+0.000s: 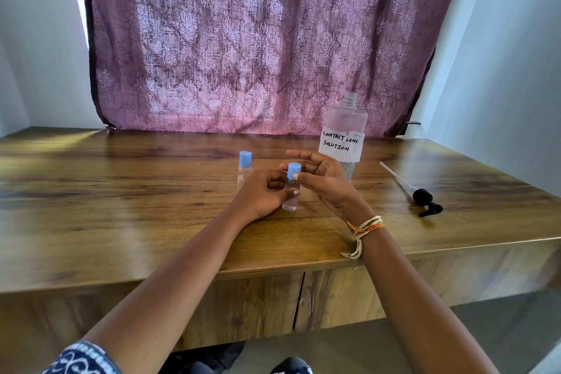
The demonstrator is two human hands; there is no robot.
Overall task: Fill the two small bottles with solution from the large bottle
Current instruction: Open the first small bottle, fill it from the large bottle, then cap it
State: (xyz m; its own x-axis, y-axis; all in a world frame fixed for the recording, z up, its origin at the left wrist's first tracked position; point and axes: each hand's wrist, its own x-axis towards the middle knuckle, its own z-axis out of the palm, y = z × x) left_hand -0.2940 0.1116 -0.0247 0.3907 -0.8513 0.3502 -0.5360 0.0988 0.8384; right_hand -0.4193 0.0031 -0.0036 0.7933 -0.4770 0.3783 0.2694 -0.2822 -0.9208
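Observation:
Two small clear bottles with blue caps stand on the wooden table (121, 191). My left hand (264, 194) grips the body of the nearer small bottle (290, 202). My right hand (324, 179) pinches that bottle's blue cap (294, 171) with thumb and fingertips. The other small bottle (244, 168) stands just behind and left, capped and untouched. The large clear bottle (344, 133), labelled "contact lens solution", stands uncapped at the back right, behind my right hand.
A black pump top (423, 199) with its long clear tube lies on the table to the right. A purple patterned curtain (258, 39) hangs behind the table. The table's front edge runs under my forearms.

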